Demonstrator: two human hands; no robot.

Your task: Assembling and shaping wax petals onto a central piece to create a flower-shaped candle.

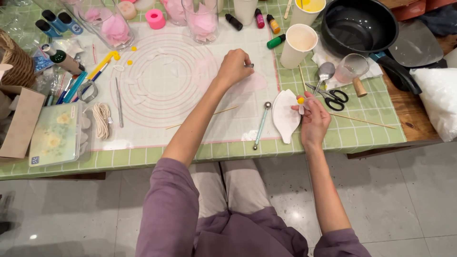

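Left hand (234,66) is out over the white work mat (190,102), at about 11 o'clock from the right hand. Grip pressed together on a small metal tool (250,65); only its tip shows past the knuckles, so can't tell what kind it is. It sits right at the edge of a pale pink flattened patch (254,83) on the mat, likely so the tool can work that piece flat against the surface.

Right hand (312,121) is lifted just off the desk (362,128) edge. Fingers pinch a thin stem topped with a small yellow ball (301,100), with something white around it. Held up close to the body, probably for control on a small part.

White leaf-shaped mould (285,115) lies just at 9 o'clock of the right hand, touching the mat edge. Ball-ended stylus (262,124) lies beside it, further toward 9 o'clock, within easy reach.

At 1 o'clock of the right hand: scissors (333,96), a metal spoon (325,72) and a small clear cup (350,67) on a paper towel. Paper cup (298,45) and black pan (359,24) are further back at 12 to 1 o'clock, away from the working area.

Small white petal shapes (143,88) are laid out in arcs on the mat's printed rings at 9 o'clock of the left hand, apparently drying or staged. Glass jar with pink petals (112,26) at 10 o'clock. Cord coil (101,120) and a flat tin (54,135) sit at the far left.
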